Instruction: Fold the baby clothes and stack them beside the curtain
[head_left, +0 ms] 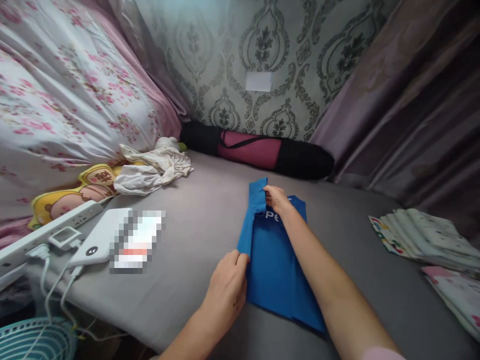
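A blue shirt (272, 265) with pale lettering near its top lies on the grey sheet, its left side folded inward. My left hand (228, 277) is closed on the shirt's left edge, about halfway down. Farther up, my right hand (276, 200) pinches the folded sleeve near the collar, the forearm crossing over the shirt's right side and covering part of the lettering. The fingertips of my left hand are partly hidden behind the knuckles.
A black and maroon long bag (249, 150) lies against the wall. Folded cloths (423, 235) are stacked at the right. On the left are a crumpled white cloth (153, 167), a power bank (103, 237), a power strip (56, 230) with cables, and a blue basket (37, 337).
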Motion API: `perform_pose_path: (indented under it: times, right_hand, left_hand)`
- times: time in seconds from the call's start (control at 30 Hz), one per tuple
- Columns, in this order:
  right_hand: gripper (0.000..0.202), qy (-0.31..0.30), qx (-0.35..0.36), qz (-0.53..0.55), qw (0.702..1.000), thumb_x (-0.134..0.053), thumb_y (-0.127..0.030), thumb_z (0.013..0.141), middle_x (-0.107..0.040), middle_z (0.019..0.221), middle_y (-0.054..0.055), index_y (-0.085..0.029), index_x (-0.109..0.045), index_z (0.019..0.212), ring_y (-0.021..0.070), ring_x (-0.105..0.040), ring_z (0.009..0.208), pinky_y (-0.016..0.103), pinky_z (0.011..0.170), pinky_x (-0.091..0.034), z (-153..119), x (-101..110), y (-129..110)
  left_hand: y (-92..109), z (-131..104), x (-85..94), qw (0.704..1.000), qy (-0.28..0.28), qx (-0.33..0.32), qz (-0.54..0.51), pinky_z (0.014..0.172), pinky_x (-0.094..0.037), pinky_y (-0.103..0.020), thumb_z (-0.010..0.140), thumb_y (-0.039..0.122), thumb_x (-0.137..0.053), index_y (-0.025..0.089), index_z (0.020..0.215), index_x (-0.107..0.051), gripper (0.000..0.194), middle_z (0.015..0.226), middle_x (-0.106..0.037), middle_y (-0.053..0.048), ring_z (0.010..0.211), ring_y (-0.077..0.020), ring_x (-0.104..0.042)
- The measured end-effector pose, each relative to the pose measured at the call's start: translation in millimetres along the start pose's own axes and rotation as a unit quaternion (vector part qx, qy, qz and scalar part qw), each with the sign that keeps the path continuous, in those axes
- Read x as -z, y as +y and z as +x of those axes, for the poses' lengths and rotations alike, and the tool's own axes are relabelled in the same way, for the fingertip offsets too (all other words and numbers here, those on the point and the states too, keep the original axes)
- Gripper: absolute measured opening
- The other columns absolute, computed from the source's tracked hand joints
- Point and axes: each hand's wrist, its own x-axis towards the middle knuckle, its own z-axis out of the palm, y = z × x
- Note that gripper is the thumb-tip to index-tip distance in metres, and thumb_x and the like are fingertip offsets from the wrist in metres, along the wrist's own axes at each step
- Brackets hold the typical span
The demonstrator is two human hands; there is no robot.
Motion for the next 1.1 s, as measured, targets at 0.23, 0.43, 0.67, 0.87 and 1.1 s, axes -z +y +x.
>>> perform_pose_path:
  times: [0.23,0.43,0.67,0.87,1.1]
  right_hand:
    - [0.012,0.036,-0.072,0.035,0.996,-0.053,-0.011,0.077,-0.055,0.048,-0.001,-0.017,-0.05,0.068,0.012,-0.055,0.043,0.023,0.048,-0.05,-19.9,35.6,23.2]
    - [0.005,0.007,-0.09,-0.007,0.996,-0.059,-0.016,0.078,-0.062,0.057,0.002,-0.014,-0.058,0.083,0.0164,-0.061,0.049,0.03,0.052,-0.054,-24.9,38.7,34.1]
    - [0.051,0.068,0.073,-0.211,0.972,-0.06,-0.017,0.075,-0.069,0.089,0.005,-0.018,-0.053,0.125,0.0207,-0.066,0.085,0.031,0.079,-0.052,-18.1,48.3,44.7]
    - [0.057,0.09,0.117,-0.414,0.898,-0.057,-0.021,0.082,-0.066,0.111,0.014,-0.01,-0.043,0.136,0.026,-0.062,0.106,0.034,0.093,-0.046,-15.1,53.1,46.4]
    - [0.058,0.063,0.114,-0.477,0.869,-0.054,-0.022,0.087,-0.064,0.116,0.016,-0.011,-0.036,0.14,0.0278,-0.06,0.109,0.033,0.089,-0.046,-15.2,44.3,38.1]
  left_hand:
    - [2.6,-0.7,-8.9,0.999,-0.014,-0.013,0.028,0.074,-0.045,-0.038,0.087,0.008,-0.031,0.019,0.103,-0.05,0.028,0.091,-0.055,-0.01,0.084,-0.0239,-0.051]
    - [-1.9,-2.8,-13.2,0.998,0.015,-0.03,0.049,0.073,-0.046,-0.035,0.092,0.014,-0.032,0.019,0.098,-0.052,0.021,0.089,-0.055,-0.008,0.082,-0.0217,-0.053]
    - [3.9,1.0,-10.6,0.998,0.015,-0.049,0.031,0.073,-0.046,-0.035,0.091,0.009,-0.031,0.019,0.102,-0.052,0.026,0.093,-0.057,-0.008,0.083,-0.0212,-0.052]
    - [4.7,-2.2,-15.1,0.996,-0.009,-0.088,0.013,0.073,-0.046,-0.034,0.085,0.003,-0.035,0.019,0.108,-0.05,0.032,0.091,-0.058,-0.007,0.081,-0.021,-0.052]
    - [6.5,-4.3,-12.8,0.998,-0.036,-0.045,0.036,0.074,-0.045,-0.034,0.083,0.006,-0.043,0.019,0.098,-0.052,0.022,0.094,-0.056,-0.008,0.083,-0.0216,-0.051]
